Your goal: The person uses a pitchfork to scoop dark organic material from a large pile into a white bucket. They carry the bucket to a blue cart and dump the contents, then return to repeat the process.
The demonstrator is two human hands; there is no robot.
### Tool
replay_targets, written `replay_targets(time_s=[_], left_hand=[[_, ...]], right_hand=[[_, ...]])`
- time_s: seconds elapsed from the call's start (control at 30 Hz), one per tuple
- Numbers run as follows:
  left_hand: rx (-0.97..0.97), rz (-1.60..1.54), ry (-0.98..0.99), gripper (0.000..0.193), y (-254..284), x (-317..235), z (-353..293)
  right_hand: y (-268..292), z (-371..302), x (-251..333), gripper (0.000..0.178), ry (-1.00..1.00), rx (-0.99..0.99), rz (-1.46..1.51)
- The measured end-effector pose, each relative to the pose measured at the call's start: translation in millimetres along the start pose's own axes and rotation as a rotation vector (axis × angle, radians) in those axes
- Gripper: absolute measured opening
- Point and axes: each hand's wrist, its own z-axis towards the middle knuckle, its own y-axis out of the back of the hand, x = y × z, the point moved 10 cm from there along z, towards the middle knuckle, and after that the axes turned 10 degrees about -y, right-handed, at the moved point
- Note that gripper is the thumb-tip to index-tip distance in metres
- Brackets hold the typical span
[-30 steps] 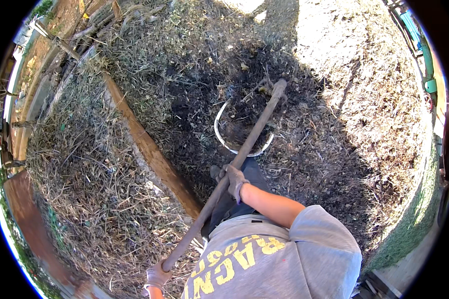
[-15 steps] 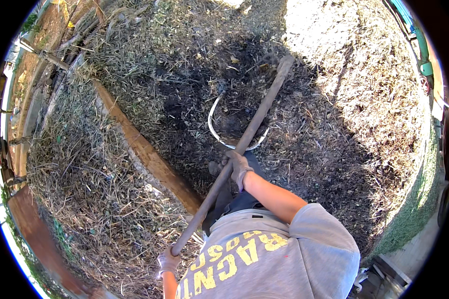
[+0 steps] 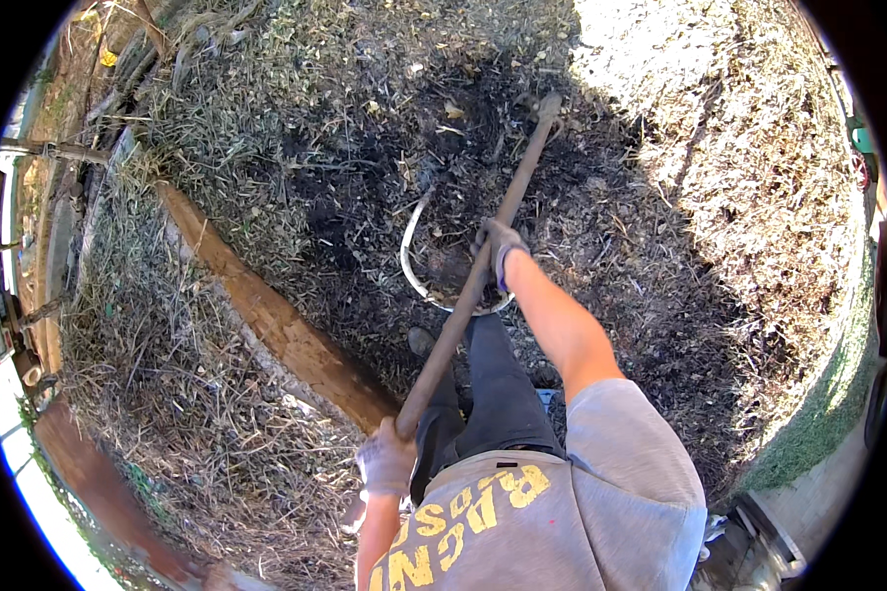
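A long wooden handle [image 3: 445,357] runs slantwise from low in front of my body up to the far soil. My gloved left hand [image 3: 385,461] is closed round its near end. Farther up the shaft, my gloved right hand [image 3: 503,246] grips it too. At the far end, the tool head [image 3: 547,106] sits against dark soil and litter; small curved metal parts show, but its kind is unclear. Below the shaft is a white round rim [image 3: 408,258], like a bucket's, with dark stuff inside it; the handle crosses over its near side.
A thick wooden beam [image 3: 266,305] lies to the left, its near end close to my left hand. Dry straw and chopped plant litter [image 3: 217,394] cover the ground. Sunlit straw [image 3: 759,148] lies at the right, beside a green net-like edge [image 3: 818,433]. My shoe [image 3: 421,341] stands near the rim.
Both hands have moved farther from my body, the left also rightward. The handle's far end has shifted slightly left and away. My view has shifted, showing more of my legs.
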Motion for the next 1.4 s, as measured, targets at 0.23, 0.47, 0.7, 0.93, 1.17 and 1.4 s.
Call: replay_targets(time_s=[0.23, 0.47, 0.7, 0.93, 1.17, 1.4], left_hand=[[0.067, -0.116, 0.160, 0.029, -5, 68, -96], [0.075, -0.103, 0.023, 0.025, -19, 70, -93], [-0.036, 0.009, -0.115, 0.029, -25, 143, -141], [-0.088, 0.190, -0.254, 0.031, 18, 114, -88], [-0.116, 0.322, -0.190, 0.041, 72, 92, 9], [-0.138, 0.305, 0.050, 0.025, 27, 129, 90]], right_hand=[[-35, -58, -58, 0.011, 0.056, 0.103, 0.151], [-19, -24, -88, 0.018, 0.120, 0.184, 0.220], [-32, -62, -166, 0.016, 0.133, 0.282, 0.274], [-32, -49, -140, 0.020, 0.032, 0.292, 0.438], [-29, 7, -53, 0.037, 0.163, 0.097, -0.051], [-8, 102, 226, 0.043, 0.952, -0.971, -1.164]])
